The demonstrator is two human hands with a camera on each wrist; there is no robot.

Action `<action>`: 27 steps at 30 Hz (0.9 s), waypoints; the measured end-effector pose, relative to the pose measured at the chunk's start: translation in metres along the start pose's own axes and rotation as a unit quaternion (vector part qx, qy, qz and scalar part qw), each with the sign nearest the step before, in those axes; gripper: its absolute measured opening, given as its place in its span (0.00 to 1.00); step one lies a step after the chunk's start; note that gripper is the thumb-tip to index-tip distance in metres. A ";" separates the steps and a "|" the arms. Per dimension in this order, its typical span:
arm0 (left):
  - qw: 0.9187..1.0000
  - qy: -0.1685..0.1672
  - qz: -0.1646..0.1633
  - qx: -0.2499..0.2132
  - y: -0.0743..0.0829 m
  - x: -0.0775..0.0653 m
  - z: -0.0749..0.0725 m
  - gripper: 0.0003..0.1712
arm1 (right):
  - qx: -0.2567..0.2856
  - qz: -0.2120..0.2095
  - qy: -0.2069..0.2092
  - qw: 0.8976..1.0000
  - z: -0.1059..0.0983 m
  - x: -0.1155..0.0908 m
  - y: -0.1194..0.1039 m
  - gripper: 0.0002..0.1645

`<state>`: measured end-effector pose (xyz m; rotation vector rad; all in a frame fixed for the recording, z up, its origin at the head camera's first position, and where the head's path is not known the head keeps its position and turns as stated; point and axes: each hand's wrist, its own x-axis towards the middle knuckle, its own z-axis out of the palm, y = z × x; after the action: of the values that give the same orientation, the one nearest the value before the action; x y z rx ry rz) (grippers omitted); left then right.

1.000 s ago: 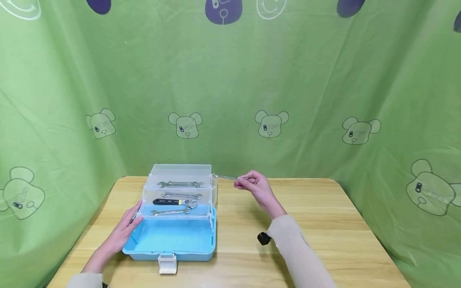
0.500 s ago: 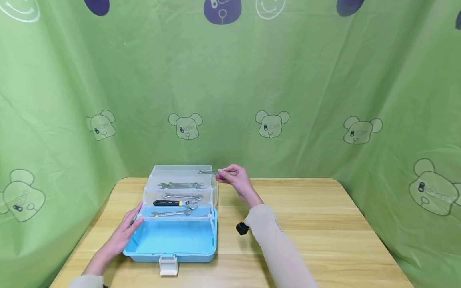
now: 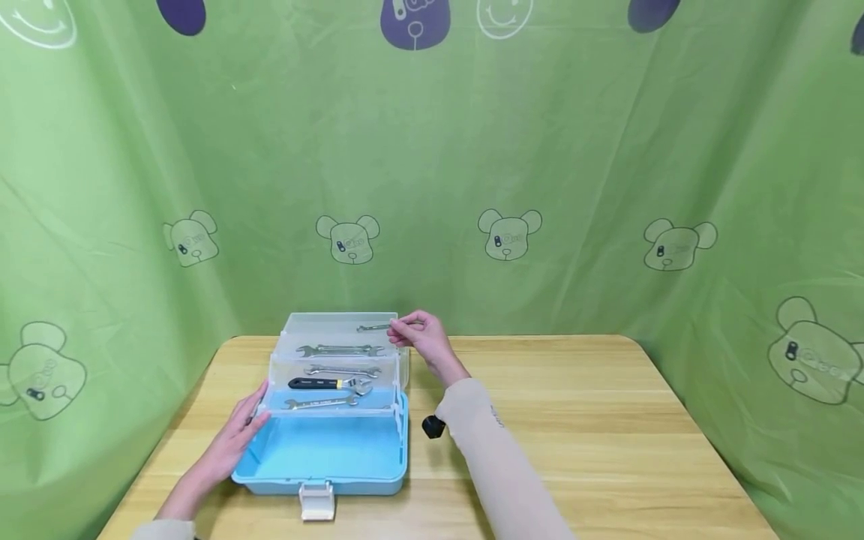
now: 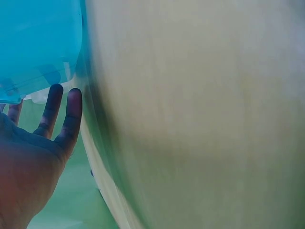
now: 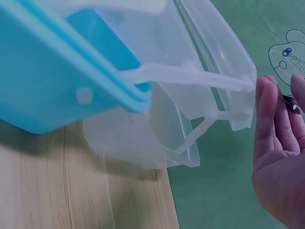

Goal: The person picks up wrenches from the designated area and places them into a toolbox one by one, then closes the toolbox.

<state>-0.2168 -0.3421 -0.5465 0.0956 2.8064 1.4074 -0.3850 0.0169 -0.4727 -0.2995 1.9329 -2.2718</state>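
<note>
A blue toolbox (image 3: 337, 450) stands with its clear stepped trays (image 3: 331, 411) raised at the back. In the lower tray lie an adjustable wrench (image 3: 314, 384) with a black handle and an open-end wrench (image 3: 321, 403), with another wrench (image 3: 344, 372) behind them. Farther back, more silver wrenches (image 3: 340, 351) lie close together. My right hand (image 3: 420, 339) pinches a small silver wrench (image 3: 373, 328) over the right side of the rearmost tray. My left hand (image 3: 232, 437) rests against the toolbox's left side, thumb by the lower tray's front corner, fingers extended in the left wrist view.
A white latch (image 3: 316, 501) hangs at the toolbox's front. White hinge arms (image 5: 200, 78) link the trays at its right side. The wooden table (image 3: 553, 435) extends to the right, and a green curtain (image 3: 432, 150) surrounds its back and sides.
My right hand has moved left with the wrench, from beside the toolbox to over the rearmost tray, most recently a little lower. The left hand has stayed at the toolbox's side.
</note>
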 end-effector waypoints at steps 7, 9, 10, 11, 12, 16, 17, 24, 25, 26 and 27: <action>1.000 0.000 -0.002 0.000 0.002 0.000 -0.001 0.39 | -0.028 0.002 0.001 1.000 -0.001 0.001 0.001 0.12; 1.000 0.000 -0.001 0.001 0.002 0.000 -0.001 0.39 | -0.037 0.004 -0.007 0.999 -0.002 0.001 0.001 0.14; 1.000 0.000 0.000 0.001 0.002 0.000 0.000 0.39 | -0.043 0.007 -0.012 0.999 -0.002 0.001 0.001 0.14; 1.000 0.000 0.001 0.002 0.002 0.000 0.000 0.38 | -0.050 0.009 -0.017 0.999 -0.002 0.001 0.001 0.15; 1.000 -0.001 -0.001 0.001 0.002 0.000 0.000 0.38 | -0.059 0.013 -0.023 0.998 -0.002 0.001 0.000 0.16; 1.000 -0.001 -0.005 0.000 0.002 0.000 0.000 0.38 | -0.094 0.021 -0.039 0.995 -0.001 0.000 -0.001 0.17; 1.000 -0.001 -0.006 0.000 0.002 0.001 0.000 0.38 | -0.100 0.021 -0.039 0.994 -0.001 0.000 -0.002 0.17; 1.000 -0.001 -0.005 -0.001 0.002 0.000 0.000 0.38 | -0.134 0.006 -0.026 0.991 0.003 0.000 0.001 0.17; 1.000 -0.001 -0.005 -0.002 0.002 0.000 0.000 0.38 | -0.142 0.000 -0.026 0.990 0.004 0.000 0.001 0.17; 1.000 -0.001 -0.005 -0.003 0.002 0.000 0.000 0.38 | -0.150 -0.007 -0.025 0.988 0.004 0.000 0.002 0.17; 1.000 0.000 -0.006 -0.004 0.002 0.000 0.000 0.38 | -0.157 -0.013 -0.025 0.987 0.005 0.001 0.002 0.18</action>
<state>-0.2169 -0.3411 -0.5453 0.0791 2.7962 1.4146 -0.3845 0.0120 -0.4737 -0.4146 2.2692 -1.9464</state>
